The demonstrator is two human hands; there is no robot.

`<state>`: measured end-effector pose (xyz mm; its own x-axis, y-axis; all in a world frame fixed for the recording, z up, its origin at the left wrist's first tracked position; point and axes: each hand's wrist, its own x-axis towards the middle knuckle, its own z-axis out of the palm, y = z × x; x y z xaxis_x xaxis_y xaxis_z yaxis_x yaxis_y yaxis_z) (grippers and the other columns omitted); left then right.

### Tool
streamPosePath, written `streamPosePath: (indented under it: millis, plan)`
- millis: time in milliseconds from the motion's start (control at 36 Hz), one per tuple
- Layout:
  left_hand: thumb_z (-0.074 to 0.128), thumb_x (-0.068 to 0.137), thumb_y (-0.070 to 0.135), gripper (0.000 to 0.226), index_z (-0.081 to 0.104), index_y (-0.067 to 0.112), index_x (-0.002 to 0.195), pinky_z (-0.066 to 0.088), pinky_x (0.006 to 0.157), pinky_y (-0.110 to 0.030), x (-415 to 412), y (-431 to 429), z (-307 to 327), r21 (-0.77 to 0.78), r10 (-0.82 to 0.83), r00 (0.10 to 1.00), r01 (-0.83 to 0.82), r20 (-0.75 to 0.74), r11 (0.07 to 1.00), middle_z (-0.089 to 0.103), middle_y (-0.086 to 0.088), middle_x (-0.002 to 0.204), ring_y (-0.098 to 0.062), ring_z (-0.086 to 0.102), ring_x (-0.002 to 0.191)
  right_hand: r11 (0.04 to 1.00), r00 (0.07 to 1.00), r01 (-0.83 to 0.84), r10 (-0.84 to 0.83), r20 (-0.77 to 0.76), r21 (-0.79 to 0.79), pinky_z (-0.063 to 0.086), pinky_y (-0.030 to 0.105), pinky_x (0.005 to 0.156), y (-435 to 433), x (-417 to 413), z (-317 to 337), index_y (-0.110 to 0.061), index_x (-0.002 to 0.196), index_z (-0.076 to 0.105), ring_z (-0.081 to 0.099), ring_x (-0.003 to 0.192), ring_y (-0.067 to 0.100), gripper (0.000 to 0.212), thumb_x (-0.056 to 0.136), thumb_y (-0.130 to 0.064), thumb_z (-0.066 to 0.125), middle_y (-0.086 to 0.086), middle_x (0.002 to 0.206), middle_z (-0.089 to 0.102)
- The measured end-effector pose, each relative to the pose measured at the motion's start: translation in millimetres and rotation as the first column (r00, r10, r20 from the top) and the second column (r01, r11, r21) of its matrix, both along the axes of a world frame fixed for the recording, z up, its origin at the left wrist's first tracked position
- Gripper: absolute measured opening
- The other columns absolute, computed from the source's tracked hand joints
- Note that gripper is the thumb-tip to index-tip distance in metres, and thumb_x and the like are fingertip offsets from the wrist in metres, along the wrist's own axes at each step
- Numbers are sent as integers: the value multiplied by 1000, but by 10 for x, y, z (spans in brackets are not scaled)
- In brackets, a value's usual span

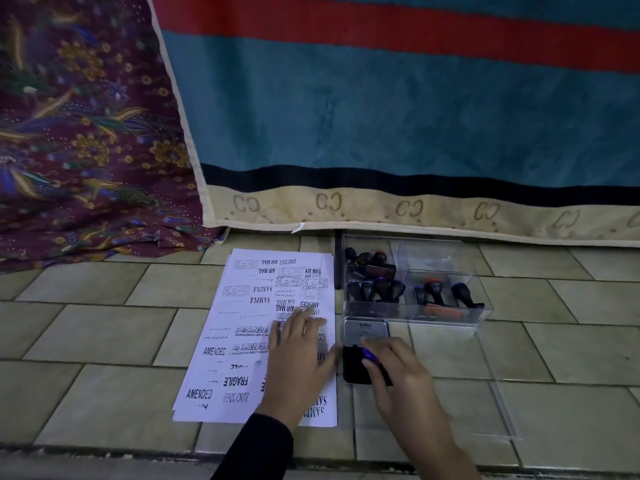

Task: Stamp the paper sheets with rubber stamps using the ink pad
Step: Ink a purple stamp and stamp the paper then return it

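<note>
Nearest the camera, the left hand (299, 355), in a dark sleeve, lay flat with straight fingers on the stack of paper sheets (242, 341), which already bore prints such as AMENDED, FRAGILE, FAX OUT and AIR MAIL. Just to its right, the right hand (401, 372) curled its fingers around 1 blue-topped rubber stamp (371, 355) held over the dark Artline ink pad (353, 368); the stamp seemed to touch the pad, though the fingers hid the contact. The pad's hinged lid (365, 330) stood open behind it. Beyond, a clear plastic box (481, 317) held more stamps (377, 289). All rested on the tiled floor (104, 341), before a teal striped blanket (381, 116) and a batik cloth (69, 133).
</note>
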<state>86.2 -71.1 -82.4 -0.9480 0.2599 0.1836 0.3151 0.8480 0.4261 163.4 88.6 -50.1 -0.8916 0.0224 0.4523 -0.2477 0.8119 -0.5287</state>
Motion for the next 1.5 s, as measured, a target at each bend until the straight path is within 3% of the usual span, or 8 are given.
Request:
streamPosePath:
  millis: [250,389,583,778,889,944,1194,1500]
  plan:
    - [33,85,59,48,56,30,117,20,100,-27,-169,-106,75,60,26,999,-24,-31,998,52,14,129,-8,42,122,999,1000,-13,13,10,-41,48,20,82,-27,71,-13,-14,109,65,61,89,9,25,85,-16,59,-3,100,60]
    - [45,91,42,34,56,26,119,20,109,-39,-511,-369,45,70,131,990,-127,-58,989,52,8,133,-15,39,128,997,999,-9,12,37,-81,40,3,74,70,-119,166,-19,106,64,54,77,-1,28,81,-9,71,-7,92,58]
    - [50,92,37,36,53,23,125,9,116,-46,-715,-521,-65,26,214,976,-213,-34,977,44,3,143,-17,28,138,974,999,-45,37,-38,-224,55,24,77,-76,-1003,595,-11,110,65,67,78,14,25,84,-11,67,4,102,62]
    - [30,88,50,49,51,26,125,10,115,-45,-714,-521,-106,-2,220,972,-221,-81,975,43,7,142,-14,30,136,992,994,-53,64,94,-113,53,36,83,-282,-1939,469,-6,106,65,61,83,22,22,84,-5,62,11,101,60]
    - [24,86,52,54,51,26,125,8,116,-44,-716,-529,-126,-4,217,972,-218,-87,976,42,7,143,-13,27,137,998,984,-56,59,167,-23,42,19,82,-346,-2162,356,-7,110,63,58,94,21,23,87,-5,57,12,107,60]
    - [24,86,52,53,50,26,125,8,116,-44,-718,-525,-119,-4,221,972,-222,-86,975,42,8,143,-12,27,137,998,979,-62,61,192,-1,37,17,79,-375,-2215,318,-8,112,62,57,97,23,25,88,-6,56,12,109,60]
    - [22,84,54,57,50,26,124,6,116,-42,-718,-514,-109,-9,232,970,-234,-76,972,42,8,143,-14,27,137,996,973,-84,76,219,26,48,32,83,-468,-2287,238,-8,102,64,57,93,26,18,87,-4,56,12,104,59]
    - [24,85,52,55,52,25,124,9,115,-44,-717,-509,-120,-19,239,967,-242,-89,970,44,7,141,-14,29,136,988,965,-111,81,250,108,49,40,82,-519,-2265,240,-2,101,65,56,94,31,18,87,1,53,15,104,58]
